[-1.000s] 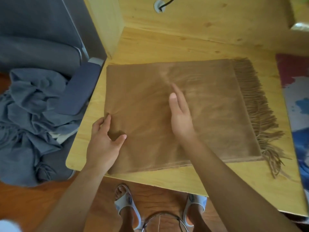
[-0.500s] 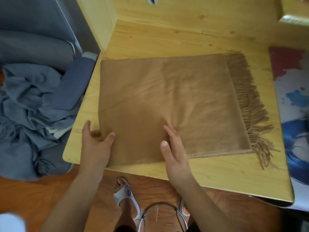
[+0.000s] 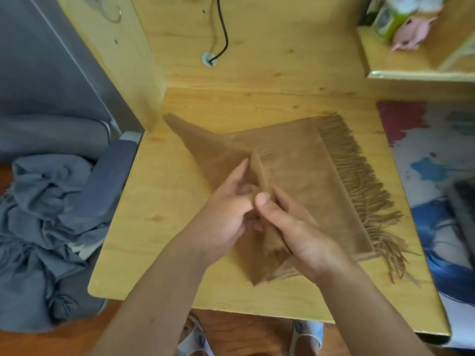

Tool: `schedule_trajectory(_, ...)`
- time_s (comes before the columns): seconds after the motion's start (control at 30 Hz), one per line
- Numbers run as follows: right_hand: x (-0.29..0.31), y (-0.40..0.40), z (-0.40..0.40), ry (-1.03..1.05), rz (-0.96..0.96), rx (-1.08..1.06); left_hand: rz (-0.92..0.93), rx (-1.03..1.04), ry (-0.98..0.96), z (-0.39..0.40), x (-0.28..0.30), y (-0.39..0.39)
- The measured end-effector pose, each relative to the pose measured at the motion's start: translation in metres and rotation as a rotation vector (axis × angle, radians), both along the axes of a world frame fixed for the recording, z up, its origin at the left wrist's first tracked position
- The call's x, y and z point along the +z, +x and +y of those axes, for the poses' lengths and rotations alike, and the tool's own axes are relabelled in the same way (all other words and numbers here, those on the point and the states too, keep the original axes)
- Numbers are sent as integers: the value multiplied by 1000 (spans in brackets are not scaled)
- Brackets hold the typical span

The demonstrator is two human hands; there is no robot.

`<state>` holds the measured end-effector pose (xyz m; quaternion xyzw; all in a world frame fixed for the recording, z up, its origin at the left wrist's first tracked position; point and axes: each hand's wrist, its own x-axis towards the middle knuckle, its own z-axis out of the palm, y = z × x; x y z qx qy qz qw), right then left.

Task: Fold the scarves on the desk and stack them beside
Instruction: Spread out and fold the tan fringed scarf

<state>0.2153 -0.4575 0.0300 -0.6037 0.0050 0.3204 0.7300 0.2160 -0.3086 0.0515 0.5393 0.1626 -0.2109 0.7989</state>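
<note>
A tan fringed scarf [image 3: 305, 176] lies on the wooden desk [image 3: 154, 214], its fringe along the right side. Its left edge is lifted off the desk and carried over toward the middle, so a raised fold runs from the far left corner to the near edge. My left hand [image 3: 223, 214] and my right hand [image 3: 295, 227] meet at that fold. Both pinch the lifted cloth between thumb and fingers, close together.
A heap of blue-grey fabric [image 3: 43, 227] lies on a chair left of the desk. A colourful mat [image 3: 437, 176] covers the desk's right end. A black cable [image 3: 223, 29] hangs on the back panel. A shelf [image 3: 416, 65] with small items sits at upper right.
The scarf lay flat with my hands resting at its near left edge. Now both hands have gripped that edge and drawn it up and rightward over the scarf.
</note>
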Motion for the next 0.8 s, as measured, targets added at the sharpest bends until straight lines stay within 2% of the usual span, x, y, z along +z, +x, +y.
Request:
schedule_trajectory(0.07,-18,4,-19,-107,48,-145,-12,-72,131,-3,-8,21)
schedule_trajectory(0.1,-28,6,-27,-197,72,-167,-53,-86,323,3,-18,34)
schedule_trajectory(0.17,-47,7,-39,-368,115,-114,-273,-189,979,21,-37,66)
schedule_trajectory(0.2,-59,8,-44,-404,141,-102,-423,-327,1285,29,-44,84)
schedule_trajectory(0.23,-70,9,-47,-392,168,-120,-550,-493,1498,33,-49,103)
schedule_trajectory(0.27,-77,10,-51,-358,191,-156,-636,-678,1629,33,-50,122)
schedule_trajectory(0.33,-80,11,-51,-329,221,-193,-746,-1018,1753,26,-48,158)
schedule_trajectory(0.4,-81,10,-51,-337,228,-180,-848,-1248,1813,14,-47,187)
schedule_trajectory(0.47,-82,9,-51,-409,219,-192,-880,-1401,1855,2,-49,203)
schedule_trajectory(0.53,-82,11,-48,-455,236,-201,-835,-1500,1905,-2,-50,209)
schedule_trajectory(0.63,-75,12,-46,-537,183,-143,-775,-1528,1940,5,-44,203)
schedule_trajectory(0.7,-61,12,-48,-660,70,-70,-778,-1412,1908,9,-27,200)
schedule_trajectory(0.8,-36,3,-70,-648,-1,-84,-862,-1193,1821,-5,8,204)
